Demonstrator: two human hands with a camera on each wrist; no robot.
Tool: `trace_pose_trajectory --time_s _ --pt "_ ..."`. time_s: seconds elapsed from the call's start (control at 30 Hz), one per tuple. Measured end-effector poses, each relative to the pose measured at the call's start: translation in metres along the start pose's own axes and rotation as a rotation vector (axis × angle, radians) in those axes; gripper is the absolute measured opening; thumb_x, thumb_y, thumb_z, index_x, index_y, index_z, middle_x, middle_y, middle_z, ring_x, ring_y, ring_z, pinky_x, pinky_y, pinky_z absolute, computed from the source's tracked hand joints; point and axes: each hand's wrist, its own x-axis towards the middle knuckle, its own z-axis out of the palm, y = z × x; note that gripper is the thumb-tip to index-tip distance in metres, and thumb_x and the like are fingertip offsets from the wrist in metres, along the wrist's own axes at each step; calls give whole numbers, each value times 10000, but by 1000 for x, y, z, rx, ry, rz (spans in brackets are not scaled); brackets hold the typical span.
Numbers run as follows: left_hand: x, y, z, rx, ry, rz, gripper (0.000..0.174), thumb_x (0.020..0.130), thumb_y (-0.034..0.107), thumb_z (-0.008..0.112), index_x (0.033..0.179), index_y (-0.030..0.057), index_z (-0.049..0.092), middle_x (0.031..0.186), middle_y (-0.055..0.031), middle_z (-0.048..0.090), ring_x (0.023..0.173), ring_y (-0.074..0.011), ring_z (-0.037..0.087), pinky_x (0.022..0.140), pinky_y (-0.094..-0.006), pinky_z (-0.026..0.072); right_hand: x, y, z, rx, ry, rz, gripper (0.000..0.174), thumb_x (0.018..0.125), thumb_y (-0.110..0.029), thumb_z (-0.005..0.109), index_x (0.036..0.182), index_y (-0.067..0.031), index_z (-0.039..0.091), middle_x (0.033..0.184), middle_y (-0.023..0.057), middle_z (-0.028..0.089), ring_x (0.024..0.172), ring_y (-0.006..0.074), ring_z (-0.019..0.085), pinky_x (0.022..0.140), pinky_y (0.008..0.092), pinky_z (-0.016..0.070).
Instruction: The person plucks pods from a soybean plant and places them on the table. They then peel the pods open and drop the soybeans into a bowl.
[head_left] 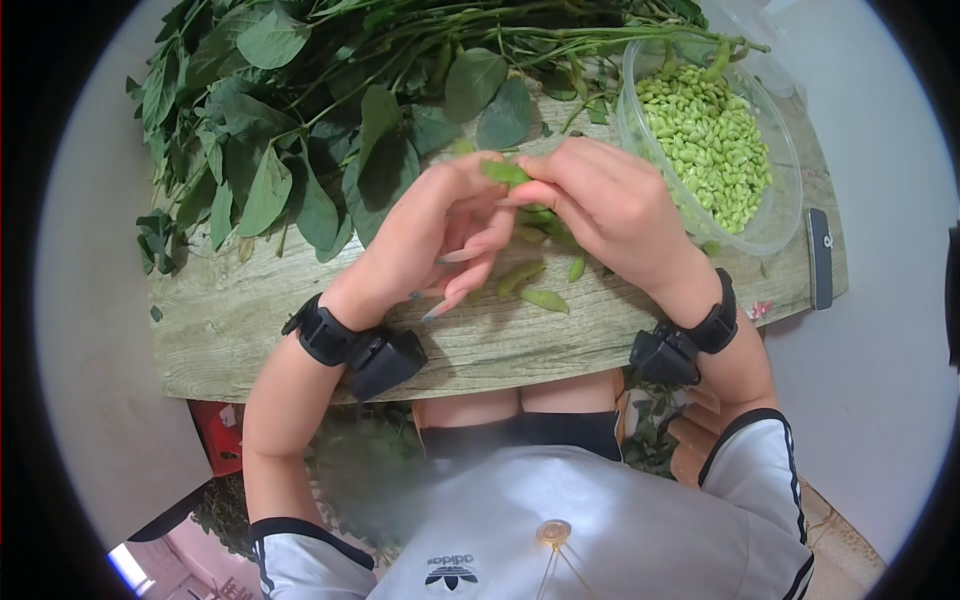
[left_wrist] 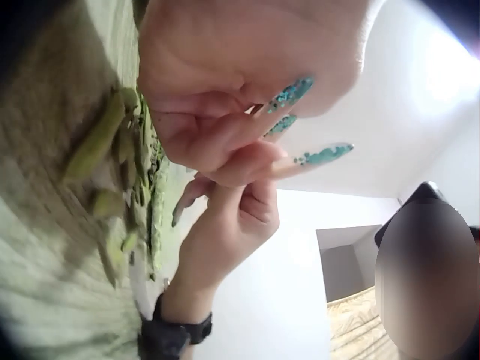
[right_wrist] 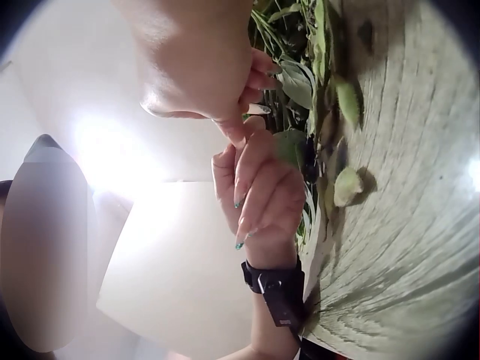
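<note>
Both hands meet above the wooden table. In the head view a green pod (head_left: 505,173) lies between their fingertips. The left hand (head_left: 440,225) pinches its left end with thumb and forefinger, its other fingers loosely bent. On the pod's right end, the right hand (head_left: 615,205) pinches with thumb and forefinger, the rest curled. Several loose pods (head_left: 543,299) lie on the table below and behind the hands. In the left wrist view the left hand (left_wrist: 240,97) hides the pod. The right wrist view shows the right hand (right_wrist: 195,67) touching the left hand's fingertips.
A clear round bowl (head_left: 790,215) at the back right holds shelled green beans (head_left: 705,145). Leafy stalks (head_left: 300,130) cover the table's back left, some stems reaching over the bowl. A dark phone-like object (head_left: 820,258) lies at the right edge of the table (head_left: 260,340).
</note>
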Motion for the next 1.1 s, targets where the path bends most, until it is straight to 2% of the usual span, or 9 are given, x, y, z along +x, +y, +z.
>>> trace_pose_trajectory --time_s 0.13,0.23,0.37,0.47,0.53,0.7,0.87,0.93,1.1 --pt "1 -5 -8 -140 -115 -8 436 983 286 311 1199 4 564 592 -20 426 364 -116 393 311 -232 301 1 -2 0 -45 9 -36 187 827 -170 709 829 -45 569 734 87 564 681 269 602 592 359 488" --pt "5 -11 -11 -257 -167 -22 451 986 288 305 1183 -10 579 611 -41 457 359 -113 362 309 -227 299 0 -4 -2 -12 -31 1 174 838 -157 697 824 -47 563 733 88 565 664 274 603 575 363 486" --pt "1 -5 -2 -199 -58 -39 463 982 297 307 1199 -9 578 643 -60 493 361 -112 356 315 -229 312 -1 -6 -2 31 -44 59 138 851 -125 681 830 -49 567 733 92 564 637 286 603 548 371 477" --pt "0 -2 3 -115 43 -38 414 974 311 326 1102 -6 561 663 -67 506 377 -113 389 321 -232 325 -2 -8 1 107 -49 111 104 868 -121 668 856 -48 595 734 101 572 630 294 603 542 372 470" --pt "3 -7 -4 126 40 115 334 963 312 361 974 14 512 663 -66 507 389 -119 414 325 -239 335 -1 -10 4 169 -48 150 95 883 -128 660 872 -47 612 733 105 581 630 295 603 544 369 466" --pt "11 -17 -11 167 101 212 299 968 314 386 905 35 473 657 -57 510 381 -120 419 328 -237 350 5 -20 -1 542 -181 546 155 939 -182 614 914 -46 684 710 126 607 613 284 592 574 343 466" --pt "5 -6 -10 54 67 120 321 1048 307 402 851 63 470 698 -51 525 436 -114 466 370 -209 374 6 -14 -3 448 -170 390 142 928 -166 617 920 -47 693 765 120 612 680 268 600 630 329 472" --pt "6 -9 -8 306 89 197 495 1042 485 371 826 58 496 565 -5 500 376 -81 454 336 -211 356 6 -10 -4 405 -135 322 136 923 -159 621 918 -40 687 785 116 609 708 266 600 648 328 471" --pt "7 -8 -7 252 181 305 444 1052 417 403 795 67 496 567 9 478 383 -71 441 345 -207 344 8 -12 -4 383 -128 336 131 908 -139 636 907 -8 638 810 106 561 722 277 577 649 342 459"
